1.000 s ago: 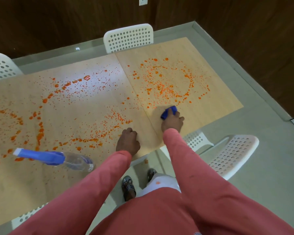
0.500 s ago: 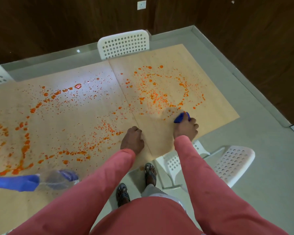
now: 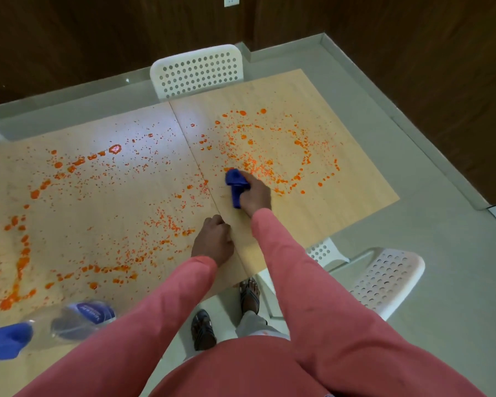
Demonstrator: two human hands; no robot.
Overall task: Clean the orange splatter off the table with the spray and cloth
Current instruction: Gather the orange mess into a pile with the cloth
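Right hand (image 3: 254, 193) gripping blue cloth (image 3: 235, 181) at splatter ring's (image 3: 298, 156) lower-left edge; left hand (image 3: 212, 242) fisted, empty, on table (image 3: 341, 213).

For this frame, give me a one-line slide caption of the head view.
Right hand wipes orange splatter with a blue cloth; left hand braces on the table.

Overhead light is bouncing off the table (image 3: 341, 202), leaving a whitish glare patch toward the upper middle of the frame, around the seam. The dark wall (image 3: 98, 38) along the top is soaking up light and staying dim. The spray bottle (image 3: 69, 322) at the lower left is smearing with motion blur. Wide-angle distortion is bending the edges; the center is looking fairly sharp.
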